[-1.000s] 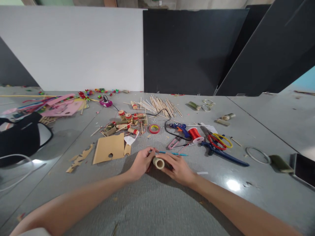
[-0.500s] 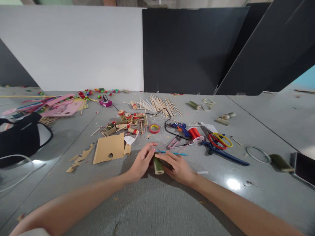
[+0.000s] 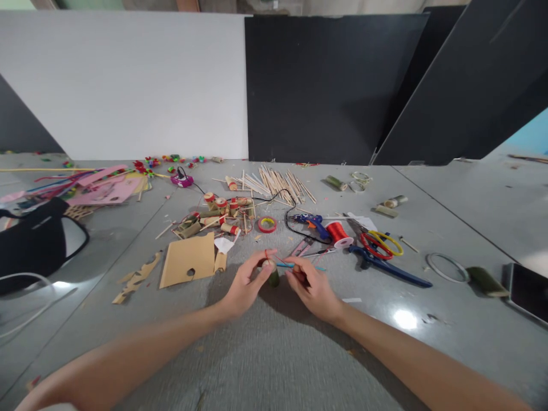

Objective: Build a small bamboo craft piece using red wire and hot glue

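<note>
A short green bamboo tube (image 3: 273,276) stands between my two hands near the middle of the grey table (image 3: 274,354). My left hand (image 3: 246,284) has its fingers closed round the tube's top, where a thin red thread (image 3: 269,254) loops. My right hand (image 3: 312,289) is closed beside the tube, pinching what looks like the thread. A blue pen (image 3: 299,265) lies just behind my fingers.
Behind my hands lie a cardboard piece (image 3: 187,261), red-wrapped bamboo spools (image 3: 218,214), a tape ring (image 3: 267,224), a pile of sticks (image 3: 274,184), a blue glue gun (image 3: 314,222), a red thread spool (image 3: 339,233) and scissors (image 3: 383,251). A black bag (image 3: 32,242) sits left, a phone (image 3: 528,291) right.
The tube lay on its side with its open end toward me; it has been turned and now stands upright. Both hands rose slightly and pinched closer around it.
</note>
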`<state>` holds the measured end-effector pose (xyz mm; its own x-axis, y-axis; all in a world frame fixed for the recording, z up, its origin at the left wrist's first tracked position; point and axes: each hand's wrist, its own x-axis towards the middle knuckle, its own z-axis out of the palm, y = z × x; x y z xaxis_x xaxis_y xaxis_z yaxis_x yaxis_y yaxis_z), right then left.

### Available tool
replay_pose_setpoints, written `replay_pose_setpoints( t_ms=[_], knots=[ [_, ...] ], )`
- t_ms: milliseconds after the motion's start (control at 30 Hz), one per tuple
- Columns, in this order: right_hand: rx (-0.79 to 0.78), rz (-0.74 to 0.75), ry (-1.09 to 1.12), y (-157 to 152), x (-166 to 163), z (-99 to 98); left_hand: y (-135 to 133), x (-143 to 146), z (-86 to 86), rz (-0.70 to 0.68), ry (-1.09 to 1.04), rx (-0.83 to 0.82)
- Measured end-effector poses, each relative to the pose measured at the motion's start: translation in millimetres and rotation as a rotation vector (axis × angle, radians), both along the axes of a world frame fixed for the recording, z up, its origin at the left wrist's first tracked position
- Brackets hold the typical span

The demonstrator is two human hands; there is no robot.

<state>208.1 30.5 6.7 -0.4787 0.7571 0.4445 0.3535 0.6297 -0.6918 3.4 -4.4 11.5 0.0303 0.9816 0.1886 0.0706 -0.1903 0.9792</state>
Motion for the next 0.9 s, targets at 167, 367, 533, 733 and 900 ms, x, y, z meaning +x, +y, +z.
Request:
replay_pose_setpoints(
  t_ms=[167,367,533,733,900],
  knots=[
    [-0.038,-0.026,0.055,1.5,-0.7,3.3,-0.2,1.1,1.9,-0.083,0.049,0.031],
    [-0.057,-0.086,0.096,1.4,-1.5,3.0,-1.4,-0.8,5.3,-0.037,0.063,0.040],
    [-0.053,-0.099,0.089,1.1,-2.2,5.5,0.0,-2.0,4.0,-0.082,-0.116,-0.025],
    [-0.074,-0.160,0.104,3.5,-4.1,12.1,3.3,-1.2,6.4,-0.188,-0.348,-0.201],
    [-0.108,-0.171,0.100,3.7,-4.3,14.3,1.9,-3.0,12.7,-0.220,-0.308,-0.318]
  ],
)
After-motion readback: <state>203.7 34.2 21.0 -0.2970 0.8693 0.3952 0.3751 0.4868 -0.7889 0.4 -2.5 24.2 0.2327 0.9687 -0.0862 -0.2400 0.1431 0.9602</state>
